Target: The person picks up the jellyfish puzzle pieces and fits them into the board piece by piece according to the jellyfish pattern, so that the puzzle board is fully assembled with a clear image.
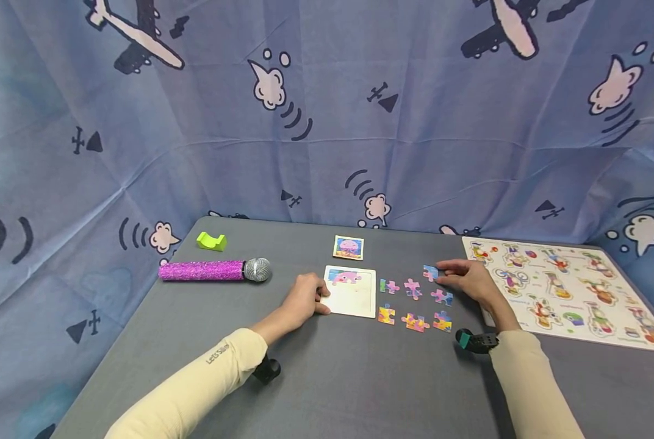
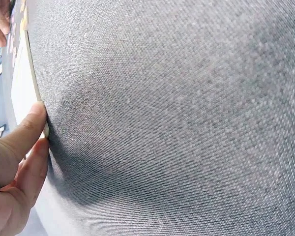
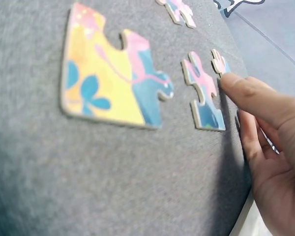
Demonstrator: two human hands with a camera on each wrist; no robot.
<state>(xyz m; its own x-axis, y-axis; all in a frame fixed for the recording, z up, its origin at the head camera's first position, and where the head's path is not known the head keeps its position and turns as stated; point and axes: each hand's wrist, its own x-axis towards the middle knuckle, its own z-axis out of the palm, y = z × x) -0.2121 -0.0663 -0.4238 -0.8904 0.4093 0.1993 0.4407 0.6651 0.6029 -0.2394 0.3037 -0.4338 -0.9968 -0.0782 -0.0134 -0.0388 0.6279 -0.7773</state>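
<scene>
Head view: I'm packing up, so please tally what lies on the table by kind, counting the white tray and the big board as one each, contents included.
Loose puzzle pieces: 7
White tray: 1
Small square picture: 1
Microphone: 1
Green block: 1
Big picture board: 1
Total: 12

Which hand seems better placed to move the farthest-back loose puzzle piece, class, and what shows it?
Right, most likely. The right hand has its fingers at that puzzle piece; the left hand grips the far-off left edge of the white board.
</scene>
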